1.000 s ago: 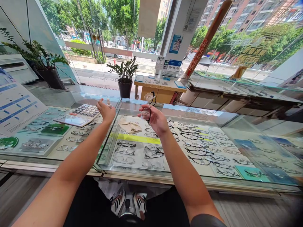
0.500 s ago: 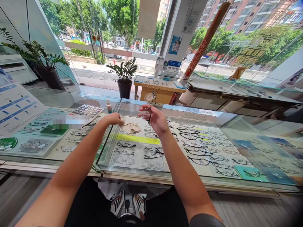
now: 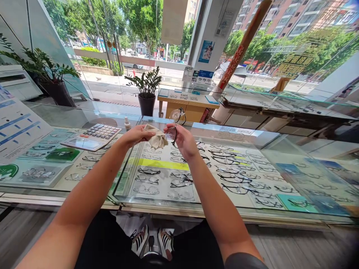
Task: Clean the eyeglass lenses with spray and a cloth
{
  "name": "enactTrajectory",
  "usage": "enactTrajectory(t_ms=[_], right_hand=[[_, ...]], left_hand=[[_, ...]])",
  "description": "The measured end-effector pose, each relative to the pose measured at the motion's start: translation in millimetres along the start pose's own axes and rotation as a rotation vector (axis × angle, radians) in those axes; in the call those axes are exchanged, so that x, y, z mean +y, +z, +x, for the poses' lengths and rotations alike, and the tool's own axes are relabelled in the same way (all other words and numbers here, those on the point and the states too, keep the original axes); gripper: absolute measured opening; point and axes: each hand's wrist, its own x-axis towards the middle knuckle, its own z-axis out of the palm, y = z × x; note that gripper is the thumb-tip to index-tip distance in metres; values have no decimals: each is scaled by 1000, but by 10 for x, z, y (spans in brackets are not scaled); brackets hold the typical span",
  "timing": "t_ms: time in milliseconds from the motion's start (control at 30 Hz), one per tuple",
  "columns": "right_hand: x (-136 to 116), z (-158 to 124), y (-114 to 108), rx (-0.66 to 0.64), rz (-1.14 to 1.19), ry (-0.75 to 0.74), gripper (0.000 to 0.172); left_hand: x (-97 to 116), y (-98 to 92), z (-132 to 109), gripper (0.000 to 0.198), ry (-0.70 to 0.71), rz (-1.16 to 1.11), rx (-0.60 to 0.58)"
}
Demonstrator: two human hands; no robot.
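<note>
My right hand is closed on a pair of black-rimmed glasses, held upright above the glass counter. My left hand pinches a beige cleaning cloth and holds it lifted just left of the glasses, almost touching the lower lens. A small spray bottle stands on the counter behind my left hand.
A calculator lies on the counter to the left, beside a printed chart. Rows of eyeglass frames fill the display case under the glass. A potted plant and a wooden table stand beyond the counter.
My left hand set the spray bottle down, reached to the cloth on the counter, picked it up and brought it beside the glasses. My right hand stayed nearly still.
</note>
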Motion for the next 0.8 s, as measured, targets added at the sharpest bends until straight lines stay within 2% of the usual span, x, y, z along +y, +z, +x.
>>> enactTrajectory(t_ms=[133,300,500,667,800], right_hand=[[16,-4,22,20,-31,-14,40],[40,-7,44,68,-64,-28,39],[97,3,35,119,-26,-2,37],[180,17,-5,103,-53,1,38],[225,31,-26,81,-57,-17,35]], left_hand=[[20,210,-47,55,51,-74,27],[30,399,-101,62,89,-167,53],[37,506,-129,55,147,-223,68],[69,566,-169,50,172,-234,66],[137,575,-227,42,199,-197,-34]])
